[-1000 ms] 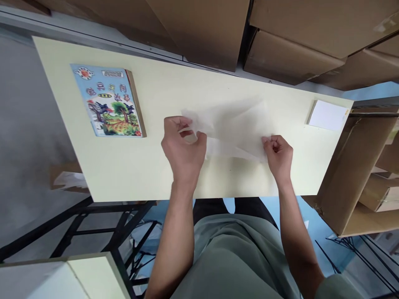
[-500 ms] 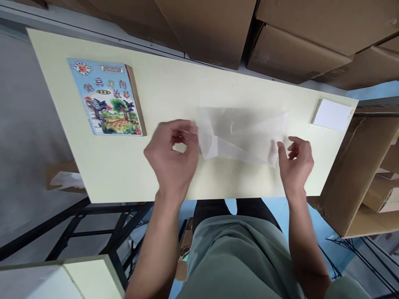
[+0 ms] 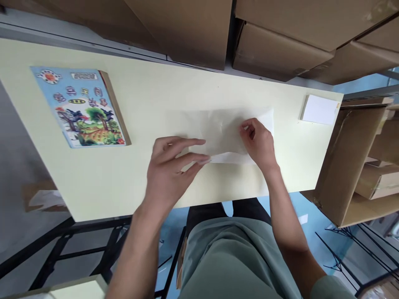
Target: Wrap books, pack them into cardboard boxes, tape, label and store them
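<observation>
A clear, thin plastic bag [image 3: 218, 128] lies flat on the cream table, with a folded strip along its near edge. My left hand [image 3: 174, 166] is at the bag's near left corner; its thumb and one finger meet on the folded edge while the index finger stretches out above. Over the right part of the bag, my right hand [image 3: 258, 143] is closed in a pinch, its fingertips at the film. Exactly how much film sits between those fingertips is hidden. To the left lies a thick book [image 3: 84, 108] with a blue illustrated cover, apart from both hands.
A small white stack or box [image 3: 320, 109] sits at the table's far right. Cardboard boxes [image 3: 187, 33] line the back edge. An open carton [image 3: 336, 166] stands beyond the right end, and black metal frames [image 3: 59, 253] are below at left.
My right hand has moved left over the bag and closed into a pinch. My left hand has shifted lower along the near edge, its index finger stretching out. The view has moved too.
</observation>
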Demonstrator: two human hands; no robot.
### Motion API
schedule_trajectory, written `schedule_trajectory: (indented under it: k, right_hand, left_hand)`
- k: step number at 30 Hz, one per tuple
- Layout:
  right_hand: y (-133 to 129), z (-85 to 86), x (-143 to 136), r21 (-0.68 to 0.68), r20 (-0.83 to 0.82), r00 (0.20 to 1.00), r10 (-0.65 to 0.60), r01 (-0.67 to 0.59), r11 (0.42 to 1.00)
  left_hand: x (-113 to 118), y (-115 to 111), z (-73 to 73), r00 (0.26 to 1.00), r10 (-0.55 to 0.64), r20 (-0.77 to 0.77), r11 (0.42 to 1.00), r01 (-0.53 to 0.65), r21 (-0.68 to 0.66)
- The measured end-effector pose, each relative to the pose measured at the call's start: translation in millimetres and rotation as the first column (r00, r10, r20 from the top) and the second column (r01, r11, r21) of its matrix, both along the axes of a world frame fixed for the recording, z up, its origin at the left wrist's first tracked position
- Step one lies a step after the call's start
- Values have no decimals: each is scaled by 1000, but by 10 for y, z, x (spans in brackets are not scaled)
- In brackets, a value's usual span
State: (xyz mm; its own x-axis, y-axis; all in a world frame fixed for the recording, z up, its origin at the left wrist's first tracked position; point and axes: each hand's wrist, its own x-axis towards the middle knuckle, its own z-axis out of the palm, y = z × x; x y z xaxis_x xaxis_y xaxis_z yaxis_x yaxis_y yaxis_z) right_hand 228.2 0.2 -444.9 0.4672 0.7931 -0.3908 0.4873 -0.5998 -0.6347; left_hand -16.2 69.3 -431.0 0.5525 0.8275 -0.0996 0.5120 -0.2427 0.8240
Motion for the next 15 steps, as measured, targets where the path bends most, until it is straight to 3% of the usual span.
schedule_trajectory:
  k: [4, 10, 13, 15]
  right_hand:
    - [24, -17, -51, -42, 50, 998, -39, 41, 998]
    - [-72, 76, -301, -17, 171, 982, -78, 82, 997]
    - [-117, 76, -603, -1, 360, 933, -1, 1, 1000]
    - [-132, -12, -785, -49, 453, 888, 82, -68, 997]
  left_hand:
    - [-311, 58, -5, 992, -115, 49, 993, 114, 22]
    - [-649, 213, -217, 983, -167, 73, 985, 162, 65]
    - [-670, 235, -353, 960, -280, 34, 953, 273, 131]
    - [-651, 201, -406, 940, -342, -13, 924, 339, 179]
